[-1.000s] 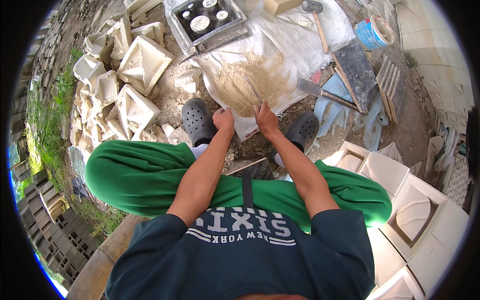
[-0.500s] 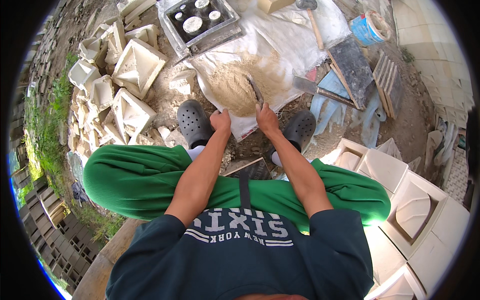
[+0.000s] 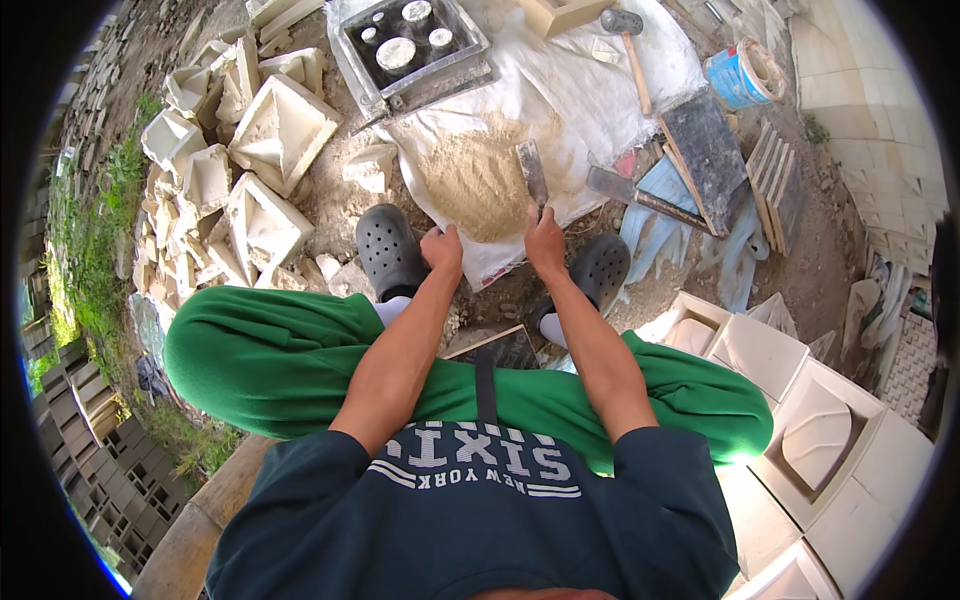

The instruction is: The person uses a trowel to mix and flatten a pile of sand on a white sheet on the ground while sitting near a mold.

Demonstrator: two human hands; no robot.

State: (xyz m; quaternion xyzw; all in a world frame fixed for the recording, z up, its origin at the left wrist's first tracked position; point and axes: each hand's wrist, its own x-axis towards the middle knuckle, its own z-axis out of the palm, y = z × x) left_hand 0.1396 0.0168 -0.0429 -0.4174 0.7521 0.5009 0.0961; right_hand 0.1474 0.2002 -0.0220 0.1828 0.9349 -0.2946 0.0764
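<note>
A mound of tan sandy powder [image 3: 470, 185] lies on a white woven sheet [image 3: 560, 75] between and beyond my feet. My right hand [image 3: 545, 242] is wrapped round the near end of a trowel [image 3: 532, 172], whose flat grey blade points away from me over the right side of the powder. At the sheet's near left edge my left hand [image 3: 441, 248] is closed, with its fingers at the edge of the cloth. They seem to pinch it, though the fingertips are partly hidden.
Beyond the powder stands a black mould box [image 3: 410, 50] with round pale-topped posts. Broken cream castings [image 3: 285, 135] are heaped to the left. Rightward are a mallet [image 3: 637, 70], a blue bucket [image 3: 740, 75], dark boards [image 3: 708, 150] and a flat dark tool [image 3: 612, 185]. Cream blocks [image 3: 815, 440] stand near right.
The trowel has turned from edge-on to show its flat face and shifted slightly right with my right hand. My left hand stays at the sheet's edge.
</note>
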